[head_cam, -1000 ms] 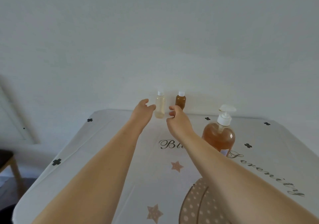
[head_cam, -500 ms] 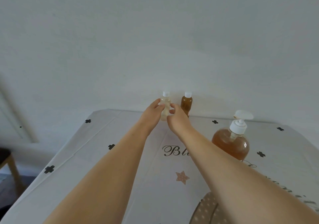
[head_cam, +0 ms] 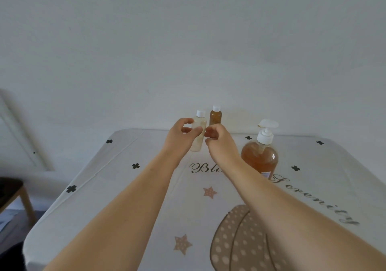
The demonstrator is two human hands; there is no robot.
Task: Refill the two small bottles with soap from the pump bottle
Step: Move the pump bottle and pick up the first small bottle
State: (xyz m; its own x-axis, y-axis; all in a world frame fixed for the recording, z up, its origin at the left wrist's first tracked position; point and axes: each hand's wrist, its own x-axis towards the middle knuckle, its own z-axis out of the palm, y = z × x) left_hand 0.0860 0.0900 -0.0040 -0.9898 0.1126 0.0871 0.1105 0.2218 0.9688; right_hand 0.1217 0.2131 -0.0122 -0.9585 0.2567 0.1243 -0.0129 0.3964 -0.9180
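The small amber plastic bottle with a white cap (head_cam: 215, 117) stands at the far edge of the cloth-covered desk (head_cam: 125, 187), before the white wall (head_cam: 188, 51). The small pale plastic bottle with a white cap (head_cam: 199, 134) is just left of it and nearer, gripped by the left hand (head_cam: 180, 139), with the right hand (head_cam: 219, 143) just beside it on the right. The large amber plastic pump bottle (head_cam: 260, 158) stands on the desk right of both hands, and a wooden stool (head_cam: 12, 193) stands beyond the desk's left edge.

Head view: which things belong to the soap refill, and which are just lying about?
Job: pale small bottle, gripped by the left hand; right hand beside it; amber small bottle; pump bottle.
Lying about: patterned tablecloth; wooden stool, far left.
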